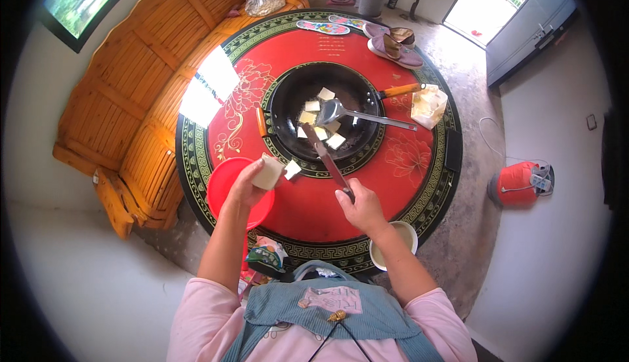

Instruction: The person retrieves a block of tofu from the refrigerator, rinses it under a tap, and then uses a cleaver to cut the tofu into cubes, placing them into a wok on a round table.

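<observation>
My left hand (248, 182) holds a block of tofu (269, 173) above a red plastic basin (222, 191). In my right hand (362, 205) is a knife (328, 161), its blade reaching over the near rim of a black wok (295, 79). Several tofu slices (336, 141) lie in the bottom of the wok. A metal spatula (378, 118) rests in it too, the handle leaning across the right rim. One more pale slice (292, 169) shows just outside the wok, right of the block; I cannot tell what supports it.
The wok sits mid-way on a round red table (314, 214). Near my right forearm stands a white bowl (398, 239). A plastic bag (429, 106) lies by the wok's long handle (402, 90). Shoes (395, 50) and insoles (323, 28) occupy the far edge. Left is a wooden bench (147, 72).
</observation>
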### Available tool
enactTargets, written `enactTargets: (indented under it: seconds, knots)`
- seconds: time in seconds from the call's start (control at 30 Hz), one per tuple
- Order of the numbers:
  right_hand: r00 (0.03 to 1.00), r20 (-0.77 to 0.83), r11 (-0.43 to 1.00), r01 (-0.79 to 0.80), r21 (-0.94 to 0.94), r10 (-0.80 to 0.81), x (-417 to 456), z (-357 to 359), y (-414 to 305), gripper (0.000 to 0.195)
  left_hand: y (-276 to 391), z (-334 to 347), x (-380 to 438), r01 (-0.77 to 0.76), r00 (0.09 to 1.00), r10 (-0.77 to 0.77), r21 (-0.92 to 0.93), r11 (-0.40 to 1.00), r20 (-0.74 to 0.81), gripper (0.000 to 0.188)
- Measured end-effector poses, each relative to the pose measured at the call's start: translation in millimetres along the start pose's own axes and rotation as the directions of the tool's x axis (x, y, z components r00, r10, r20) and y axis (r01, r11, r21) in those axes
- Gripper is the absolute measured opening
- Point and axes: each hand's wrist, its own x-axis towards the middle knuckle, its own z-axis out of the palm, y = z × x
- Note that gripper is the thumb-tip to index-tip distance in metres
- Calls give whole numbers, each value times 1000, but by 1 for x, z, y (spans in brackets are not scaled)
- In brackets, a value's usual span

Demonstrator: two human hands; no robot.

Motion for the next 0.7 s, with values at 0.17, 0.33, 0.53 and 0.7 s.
enactTargets:
  seconds: [0.17, 0.33, 0.53, 0.7]
  knots:
    - [985, 26, 973, 174, -151, -172, 1, 14, -14, 20, -17, 5, -20, -23, 989, 11, 80, 997, 148, 56]
    - [908, 118, 885, 418, -206, -401, 3, 34, -37, 19, -17, -4, -29, -109, 978, 91, 86, 990, 187, 67]
    - [841, 267, 820, 529, -220, -471, 9, 55, -57, 21, -10, -25, -45, -127, 991, 131, 129, 983, -25, 70]
    - [807, 330, 798, 567, -201, -490, 10, 66, -69, 22, -6, -36, -62, -194, 978, 202, 138, 971, -52, 64]
